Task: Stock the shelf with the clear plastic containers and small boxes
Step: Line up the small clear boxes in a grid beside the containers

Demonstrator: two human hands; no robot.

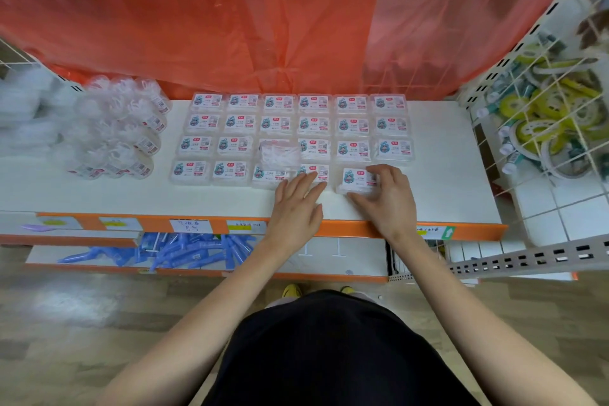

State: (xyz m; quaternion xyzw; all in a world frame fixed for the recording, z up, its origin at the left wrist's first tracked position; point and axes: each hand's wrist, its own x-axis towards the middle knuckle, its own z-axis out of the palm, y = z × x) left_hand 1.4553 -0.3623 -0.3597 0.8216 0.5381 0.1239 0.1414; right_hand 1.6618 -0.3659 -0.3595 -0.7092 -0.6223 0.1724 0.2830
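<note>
Shelf surfaces: mostly plastic, some metal.
Each box (278, 103) is showing clear shiny plastic w/ paper label; shelf (438, 155) is looking smooth, matt white; red sheet (197, 26) is gleaming, thin crinkly plastic; rail (527, 261) is looking like painted metal; floor (66, 313) is shining.

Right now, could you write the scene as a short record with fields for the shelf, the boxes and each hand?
shelf: white shelf, orange front edge
boxes: labelled clear boxes in rows of six; front row not full
left hand: left hand flat, fingers on the fourth front box
right hand: right hand grips the fifth front box
beside: bagged clear containers at the left
</note>
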